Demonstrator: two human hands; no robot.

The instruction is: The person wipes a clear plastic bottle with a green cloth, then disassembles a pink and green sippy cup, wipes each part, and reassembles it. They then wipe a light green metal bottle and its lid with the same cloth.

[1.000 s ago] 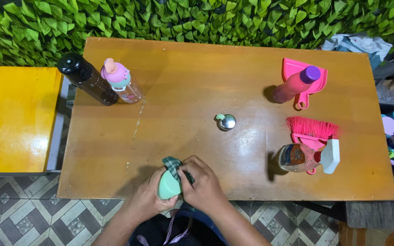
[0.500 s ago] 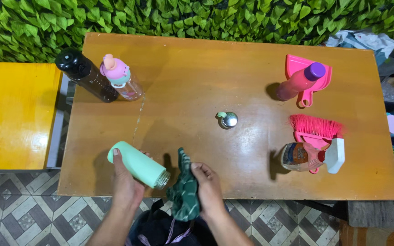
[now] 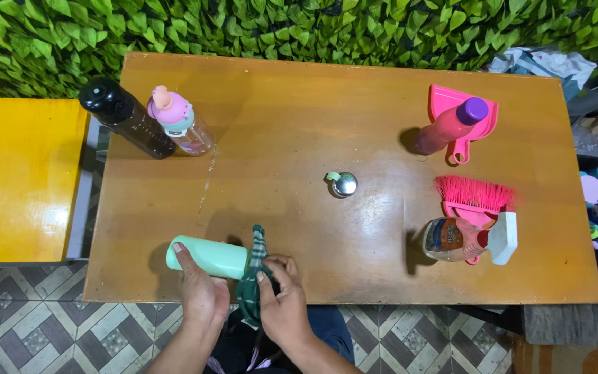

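Note:
A mint-green bottle (image 3: 209, 255) lies on its side near the front edge of the wooden table (image 3: 299, 118). My left hand (image 3: 201, 294) grips it from below. My right hand (image 3: 284, 302) holds a dark green checked cloth (image 3: 255, 266) wrapped around the bottle's open right end. The bottle's small silver and green cap (image 3: 343, 183) rests alone in the middle of the table.
A black bottle (image 3: 126, 116) and a clear bottle with a pink lid (image 3: 178, 122) stand at the back left. At the right are a pink bottle with a purple cap (image 3: 451, 123), a pink dustpan (image 3: 482, 118), a pink brush (image 3: 475, 197) and a spray bottle (image 3: 472, 239). A yellow bench (image 3: 19, 176) sits left.
The green bottle went from upright between both hands to lying on its side, base pointing left. The cloth now wraps its open end instead of hanging off the table edge.

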